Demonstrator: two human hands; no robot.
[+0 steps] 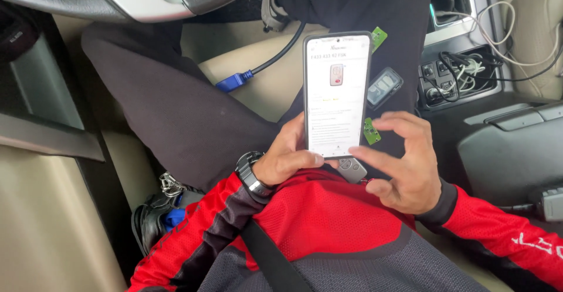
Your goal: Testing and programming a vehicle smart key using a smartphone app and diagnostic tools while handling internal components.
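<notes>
The left hand (287,160) grips a phone (336,92) from below, fingers wrapped behind its lower left edge, and holds it upright over the person's lap in a car seat. The screen is lit and shows a white page with a small picture of a key fob. The right hand (404,163) is partly open and holds nothing; its thumb touches the lower right corner of the phone, and the other fingers arch loosely above it.

Just under the phone's bottom edge, a grey key fob (353,169) rests on the lap against the red jacket (328,216). On the right thigh, beside the phone's right edge, lie a dark fob shell (384,87) and two small green circuit boards (371,131), one near the phone's top corner and one near the right hand. A blue-tipped cable (234,81) lies on the seat between the legs.
</notes>
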